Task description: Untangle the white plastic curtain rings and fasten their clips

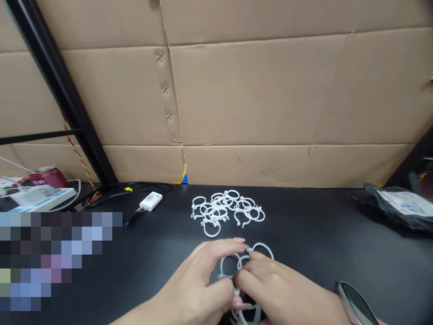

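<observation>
Several white plastic rings, each with a small eyelet, are under and between my two hands near the front of the table; one ring point(265, 247) shows beyond my right fingertips. My left hand point(206, 275) comes in from the lower left, its index finger stretched over the rings and its thumb and other fingers closed on a white ring. My right hand point(270, 280), with a watch on the wrist, is curled over the same rings, fingers pinched together. The fingertips partly hide what each hand grips. Farther back lies a loose pile of similar white rings point(216, 212).
A white charger point(151, 201) with a black plug lies left of the pile. At the far left are a power strip point(57, 198) and a red can point(50, 177). A dark plastic package point(402, 207) rests at the right. Cardboard point(253, 99) walls the back.
</observation>
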`<action>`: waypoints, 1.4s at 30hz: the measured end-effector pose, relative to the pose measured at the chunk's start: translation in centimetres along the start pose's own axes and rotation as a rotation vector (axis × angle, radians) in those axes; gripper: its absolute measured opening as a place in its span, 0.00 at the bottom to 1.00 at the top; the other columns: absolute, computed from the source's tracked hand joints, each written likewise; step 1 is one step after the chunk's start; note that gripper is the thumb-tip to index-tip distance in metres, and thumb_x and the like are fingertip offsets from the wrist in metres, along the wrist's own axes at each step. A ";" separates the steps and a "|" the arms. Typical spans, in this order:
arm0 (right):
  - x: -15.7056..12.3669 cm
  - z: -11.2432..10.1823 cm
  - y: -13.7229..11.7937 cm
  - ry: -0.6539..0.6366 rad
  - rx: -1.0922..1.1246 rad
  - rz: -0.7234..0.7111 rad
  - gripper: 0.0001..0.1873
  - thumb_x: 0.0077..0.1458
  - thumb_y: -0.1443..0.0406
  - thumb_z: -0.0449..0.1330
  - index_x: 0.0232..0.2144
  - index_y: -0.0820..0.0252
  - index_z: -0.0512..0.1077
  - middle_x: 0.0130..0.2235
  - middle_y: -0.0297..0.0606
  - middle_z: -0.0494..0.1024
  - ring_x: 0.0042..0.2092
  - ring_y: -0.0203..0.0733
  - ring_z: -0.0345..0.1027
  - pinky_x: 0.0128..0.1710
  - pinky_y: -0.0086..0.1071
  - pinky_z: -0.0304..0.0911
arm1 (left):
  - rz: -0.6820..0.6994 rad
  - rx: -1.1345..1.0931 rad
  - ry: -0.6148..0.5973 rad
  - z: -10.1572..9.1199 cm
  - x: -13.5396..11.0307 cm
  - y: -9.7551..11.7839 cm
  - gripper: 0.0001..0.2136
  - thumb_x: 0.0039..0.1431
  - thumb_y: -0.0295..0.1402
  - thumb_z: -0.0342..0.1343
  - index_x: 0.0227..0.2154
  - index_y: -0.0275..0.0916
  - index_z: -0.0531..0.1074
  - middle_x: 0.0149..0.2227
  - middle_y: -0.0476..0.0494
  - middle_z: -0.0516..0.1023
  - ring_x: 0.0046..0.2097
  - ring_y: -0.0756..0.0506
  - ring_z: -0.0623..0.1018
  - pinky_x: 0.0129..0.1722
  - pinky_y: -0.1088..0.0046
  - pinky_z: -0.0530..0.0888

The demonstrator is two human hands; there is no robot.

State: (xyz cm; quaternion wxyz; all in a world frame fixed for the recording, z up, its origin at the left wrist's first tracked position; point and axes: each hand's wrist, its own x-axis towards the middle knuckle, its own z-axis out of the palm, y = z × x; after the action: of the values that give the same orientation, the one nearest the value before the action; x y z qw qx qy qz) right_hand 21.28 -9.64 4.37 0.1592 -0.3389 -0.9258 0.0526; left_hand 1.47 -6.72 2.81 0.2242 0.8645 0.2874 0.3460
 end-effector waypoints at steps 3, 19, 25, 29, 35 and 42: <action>0.0 0.1 0.1 0.040 -0.001 0.025 0.07 0.53 0.63 0.61 0.29 0.61 0.68 0.30 0.39 0.75 0.32 0.42 0.68 0.33 0.32 0.63 | 0.241 0.191 0.033 -0.1 0.0 -0.2 0.08 0.54 0.26 0.55 0.36 0.44 0.71 0.57 0.44 0.66 0.56 0.40 0.70 0.51 0.64 0.72; 0.1 -2.3 4.3 0.100 0.017 0.296 0.21 0.57 0.51 0.55 0.47 0.58 0.68 0.30 0.36 0.75 0.34 0.44 0.67 0.37 0.37 0.62 | -0.054 0.293 0.132 -1.2 0.3 0.4 0.08 0.64 0.33 0.46 0.32 0.42 0.68 0.55 0.40 0.64 0.53 0.39 0.70 0.47 0.63 0.72; -0.2 -0.7 8.7 0.283 0.121 0.536 0.08 0.59 0.61 0.56 0.39 0.59 0.66 0.35 0.35 0.66 0.35 0.39 0.64 0.38 0.35 0.62 | -0.068 0.292 0.062 -1.2 0.4 0.5 0.10 0.65 0.34 0.44 0.32 0.41 0.69 0.55 0.39 0.65 0.55 0.38 0.69 0.48 0.61 0.73; -0.4 0.0 10.3 0.274 0.140 0.539 0.07 0.57 0.61 0.58 0.35 0.59 0.66 0.35 0.33 0.64 0.35 0.39 0.63 0.37 0.35 0.62 | -0.083 0.323 -0.034 -1.3 0.6 0.2 0.10 0.66 0.35 0.43 0.39 0.42 0.69 0.58 0.40 0.64 0.58 0.39 0.68 0.51 0.58 0.71; -0.3 0.2 10.4 0.313 0.201 0.525 0.08 0.57 0.62 0.58 0.28 0.58 0.66 0.32 0.32 0.63 0.33 0.39 0.61 0.36 0.35 0.60 | 0.045 0.265 -0.284 -0.5 0.5 -0.9 0.32 0.63 0.43 0.49 0.64 0.44 0.43 0.65 0.39 0.52 0.65 0.39 0.53 0.59 0.51 0.59; -0.1 -1.0 10.0 0.513 0.400 0.620 0.14 0.56 0.54 0.57 0.25 0.57 0.64 0.28 0.30 0.61 0.28 0.37 0.56 0.30 0.33 0.54 | 0.154 0.127 -0.399 0.5 0.4 -1.8 0.38 0.59 0.41 0.56 0.64 0.47 0.37 0.65 0.40 0.50 0.64 0.37 0.55 0.59 0.53 0.59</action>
State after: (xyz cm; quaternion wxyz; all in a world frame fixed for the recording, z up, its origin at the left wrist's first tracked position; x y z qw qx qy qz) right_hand 27.81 -2.09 3.21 0.4229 -0.5649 -0.6826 0.1902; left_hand 1.48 -5.29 1.59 0.1947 0.9476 0.1915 0.1657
